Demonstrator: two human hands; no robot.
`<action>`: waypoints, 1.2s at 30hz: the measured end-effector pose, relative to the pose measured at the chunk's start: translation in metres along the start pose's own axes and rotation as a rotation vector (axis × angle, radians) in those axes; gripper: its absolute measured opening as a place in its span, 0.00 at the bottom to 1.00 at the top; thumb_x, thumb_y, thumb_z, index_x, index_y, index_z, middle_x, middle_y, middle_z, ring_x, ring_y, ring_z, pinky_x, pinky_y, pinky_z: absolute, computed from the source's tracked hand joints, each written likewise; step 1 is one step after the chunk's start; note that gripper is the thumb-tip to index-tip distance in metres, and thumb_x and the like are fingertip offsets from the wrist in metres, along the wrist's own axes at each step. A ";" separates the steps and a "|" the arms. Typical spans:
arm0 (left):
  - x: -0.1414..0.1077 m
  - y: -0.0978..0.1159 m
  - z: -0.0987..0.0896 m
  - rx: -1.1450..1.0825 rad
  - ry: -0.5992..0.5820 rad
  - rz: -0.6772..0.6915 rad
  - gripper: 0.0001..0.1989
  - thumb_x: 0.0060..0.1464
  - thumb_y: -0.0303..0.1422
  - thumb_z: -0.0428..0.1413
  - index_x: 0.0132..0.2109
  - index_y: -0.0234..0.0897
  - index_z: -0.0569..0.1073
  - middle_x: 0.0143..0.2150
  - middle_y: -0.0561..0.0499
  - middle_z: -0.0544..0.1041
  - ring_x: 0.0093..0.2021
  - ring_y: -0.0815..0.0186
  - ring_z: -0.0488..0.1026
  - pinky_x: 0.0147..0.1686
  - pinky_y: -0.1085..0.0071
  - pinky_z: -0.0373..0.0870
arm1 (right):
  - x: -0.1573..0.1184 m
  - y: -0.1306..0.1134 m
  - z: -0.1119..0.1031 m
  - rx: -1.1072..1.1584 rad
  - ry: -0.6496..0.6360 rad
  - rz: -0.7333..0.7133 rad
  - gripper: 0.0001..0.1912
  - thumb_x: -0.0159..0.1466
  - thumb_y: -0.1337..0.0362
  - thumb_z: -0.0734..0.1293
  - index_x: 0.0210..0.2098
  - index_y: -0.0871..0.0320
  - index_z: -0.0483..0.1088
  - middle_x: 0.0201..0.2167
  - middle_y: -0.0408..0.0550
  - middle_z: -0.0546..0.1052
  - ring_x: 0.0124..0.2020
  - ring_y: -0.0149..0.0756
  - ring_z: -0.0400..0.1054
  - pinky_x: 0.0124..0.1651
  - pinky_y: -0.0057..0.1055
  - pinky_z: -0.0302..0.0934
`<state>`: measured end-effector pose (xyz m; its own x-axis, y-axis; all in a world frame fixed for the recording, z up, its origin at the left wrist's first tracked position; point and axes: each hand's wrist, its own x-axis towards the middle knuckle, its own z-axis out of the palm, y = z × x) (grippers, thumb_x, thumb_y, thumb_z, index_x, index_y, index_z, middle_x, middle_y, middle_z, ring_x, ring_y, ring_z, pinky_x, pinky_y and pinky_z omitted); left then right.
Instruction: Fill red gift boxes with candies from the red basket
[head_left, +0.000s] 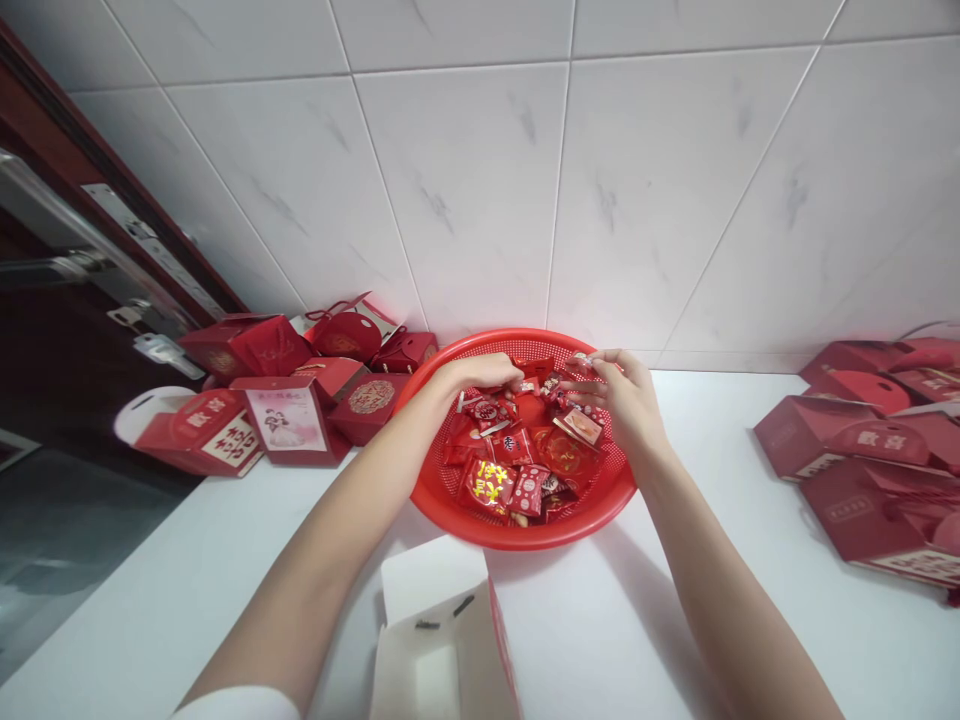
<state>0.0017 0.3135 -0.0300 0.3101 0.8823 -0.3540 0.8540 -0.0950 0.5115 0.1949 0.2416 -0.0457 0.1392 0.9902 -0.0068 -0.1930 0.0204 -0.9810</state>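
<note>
A red plastic basket (525,538) with perforated walls holds wrapped sweets in mostly red packets (491,485). My left hand (487,372) is over the basket's back left part, fingers curled down among the sweets; whatever they grip is hidden. Above the right side of the basket, my right hand (630,400) pinches a small wrapped candy (582,361) between thumb and finger, its other fingers loosely stretched. In front of the basket stands an opened box (435,590), white inside with a red outer side, its flap up toward the basket.
Red gift boxes (289,425) are piled on the white table (615,620) at the left. More red boxes (862,510) lie at the right edge. A tiled wall (465,200) rises behind the basket. At far left is a dark door (67,330) with keys in its lock.
</note>
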 end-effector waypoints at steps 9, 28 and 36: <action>0.013 0.001 0.023 0.197 0.081 0.095 0.15 0.52 0.37 0.59 0.45 0.36 0.78 0.45 0.45 0.81 0.44 0.57 0.76 0.39 0.72 0.66 | 0.005 -0.003 -0.007 0.211 0.041 -0.034 0.11 0.50 0.65 0.70 0.32 0.56 0.65 0.29 0.43 0.76 0.26 0.33 0.73 0.30 0.30 0.71; 0.007 0.002 0.000 -0.534 0.157 0.154 0.04 0.43 0.30 0.54 0.24 0.35 0.68 0.25 0.52 0.73 0.25 0.71 0.67 0.28 0.73 0.64 | 0.007 0.005 -0.010 0.115 0.069 -0.172 0.15 0.50 0.66 0.71 0.38 0.57 0.72 0.33 0.45 0.78 0.36 0.37 0.77 0.45 0.37 0.70; 0.012 -0.010 -0.007 -0.361 0.272 0.110 0.07 0.43 0.32 0.53 0.21 0.35 0.67 0.22 0.51 0.72 0.23 0.69 0.66 0.26 0.72 0.61 | 0.005 0.003 -0.007 0.169 0.060 -0.149 0.12 0.49 0.69 0.69 0.32 0.55 0.64 0.33 0.45 0.79 0.39 0.39 0.79 0.46 0.37 0.72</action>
<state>-0.0060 0.3285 -0.0341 0.2283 0.9695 -0.0887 0.6071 -0.0705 0.7915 0.2022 0.2455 -0.0506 0.2343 0.9648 0.1191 -0.3252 0.1933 -0.9257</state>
